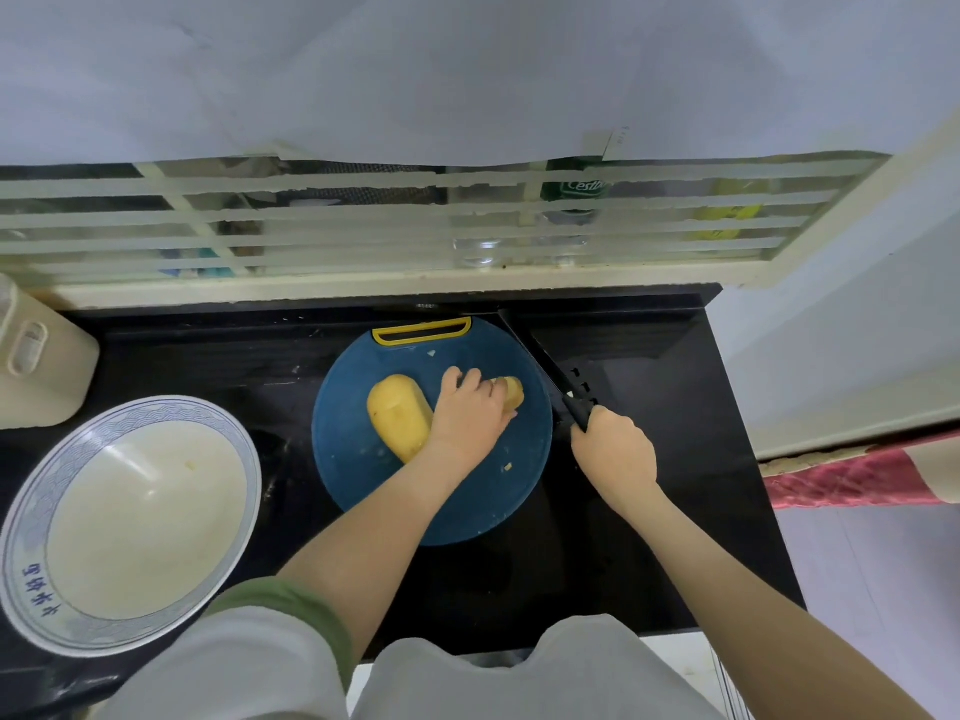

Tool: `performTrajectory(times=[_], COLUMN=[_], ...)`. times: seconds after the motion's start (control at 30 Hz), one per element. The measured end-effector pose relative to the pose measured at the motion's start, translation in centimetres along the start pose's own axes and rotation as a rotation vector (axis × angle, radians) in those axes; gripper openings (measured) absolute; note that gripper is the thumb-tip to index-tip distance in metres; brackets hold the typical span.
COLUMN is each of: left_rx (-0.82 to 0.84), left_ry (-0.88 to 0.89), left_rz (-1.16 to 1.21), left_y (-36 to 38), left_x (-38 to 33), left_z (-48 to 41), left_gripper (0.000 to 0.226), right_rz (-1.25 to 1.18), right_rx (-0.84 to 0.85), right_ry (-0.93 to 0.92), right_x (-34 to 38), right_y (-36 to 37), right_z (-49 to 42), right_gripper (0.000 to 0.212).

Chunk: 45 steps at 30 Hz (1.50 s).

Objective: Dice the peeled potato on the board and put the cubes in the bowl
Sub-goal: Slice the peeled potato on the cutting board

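The potato lies in two pieces on the board (363, 475): the larger piece (397, 415) just left of the left hand (470, 413), likely set aside to wait, and a smaller piece (511, 392) pinned under that hand's fingers for cutting. The right hand (613, 449) is closed round the knife (550, 376), blade raised beside the board's right edge. The bowl (31, 537) waits far left, holding no cubes.

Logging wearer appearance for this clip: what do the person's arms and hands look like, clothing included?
Both forearms are bare, as are the left hand and right hand, with no gloves, rings or watch visible. The left arm's pale grey sleeve, edged with an olive-green cuff, is pushed up near the elbow.
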<state>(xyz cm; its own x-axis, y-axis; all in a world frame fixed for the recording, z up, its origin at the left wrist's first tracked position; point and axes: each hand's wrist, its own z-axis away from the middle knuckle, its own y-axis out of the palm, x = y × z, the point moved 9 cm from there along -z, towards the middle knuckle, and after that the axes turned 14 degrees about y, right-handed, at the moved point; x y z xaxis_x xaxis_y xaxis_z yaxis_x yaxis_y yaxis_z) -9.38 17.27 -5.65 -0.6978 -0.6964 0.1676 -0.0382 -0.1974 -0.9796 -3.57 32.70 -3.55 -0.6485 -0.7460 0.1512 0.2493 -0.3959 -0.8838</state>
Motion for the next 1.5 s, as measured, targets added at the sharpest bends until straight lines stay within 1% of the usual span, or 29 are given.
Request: performTrajectory(times=[0.07,0.13,0.2,0.3,0.4,0.47,0.5,0.53,0.57,0.6,0.63,0.7,0.83,0.93,1.07,1.2,1.33,1.5], left_rx=[-0.124,-0.112,-0.072,-0.135,-0.229,-0.195,-0.144,-0.082,-0.023,0.02,0.043,0.045,0.063,0.099,0.088,0.099,0.081,0.087], left_ry=[-0.103,-0.221,-0.334,-0.482,-0.728,-0.916,-0.981,-1.003,-0.985,-0.943,-0.888,-0.792,-0.743,-0.756,-0.771,-0.773,-0.782,-0.797], left_rz=[0.098,0.199,0.295,0.378,0.497,0.679,0.841,1.046,1.263,1.413,1.465,1.4,1.327,1.302,1.227,1.216,1.252,1.249], left_y=[-1.1,-1.4,-1.1,-1.2,-0.9,1.1,2.7,4.5,5.7,6.5,6.8,6.7,6.3,5.9,5.2,5.7,5.8,6.0], left_x=[1.6,3.4,5.5,8.4,10.8,11.8,11.8,11.2,10.2,9.3,8.7,8.7,9.3,9.3,9.5,9.6,9.4,9.4], left_z=[0.7,1.8,3.1,6.0,10.2,13.1,14.0,14.4,14.4,14.2,14.0,13.5,12.6,11.7,10.4,10.5,10.6,10.4], left_gripper=[0.034,0.032,0.038,0.044,0.043,0.044,0.048,0.051,0.052,0.052,0.051,0.055,0.065,0.07,0.08,0.085,0.083,0.083], right_rz=[-0.059,-0.142,-0.18,-0.2,-0.27,-0.353,-0.405,-0.448,-0.479,-0.5,-0.516,-0.561,-0.623,-0.617,-0.594,-0.593,-0.549,-0.563], right_rx=[0.023,0.085,0.14,0.198,0.285,0.361,0.401,0.437,0.462,0.481,0.5,0.54,0.6,0.615,0.617,0.673,0.658,0.679], right_ry=[-0.002,-0.013,-0.052,-0.106,-0.11,-0.075,-0.044,-0.015,0.008,0.027,0.043,0.085,0.163,0.169,0.18,0.217,0.2,0.216], right_x=[0.4,1.3,2.8,5.4,7.6,8.5,8.7,8.9,8.9,8.9,8.8,8.5,7.7,7.6,7.7,8.0,8.3,8.1], right_y=[0.2,0.8,1.5,2.7,4.2,5.3,5.8,6.3,6.7,6.9,7.2,7.7,8.4,8.5,8.6,8.9,8.9,8.6], right_z=[0.4,1.0,1.7,3.3,4.9,6.0,6.5,7.0,7.4,7.7,8.0,8.4,8.7,8.8,8.9,9.5,9.7,9.2], right_gripper=[0.025,0.029,0.025,0.019,0.026,0.029,0.028,0.028,0.028,0.028,0.027,0.026,0.023,0.021,0.021,0.018,0.02,0.014])
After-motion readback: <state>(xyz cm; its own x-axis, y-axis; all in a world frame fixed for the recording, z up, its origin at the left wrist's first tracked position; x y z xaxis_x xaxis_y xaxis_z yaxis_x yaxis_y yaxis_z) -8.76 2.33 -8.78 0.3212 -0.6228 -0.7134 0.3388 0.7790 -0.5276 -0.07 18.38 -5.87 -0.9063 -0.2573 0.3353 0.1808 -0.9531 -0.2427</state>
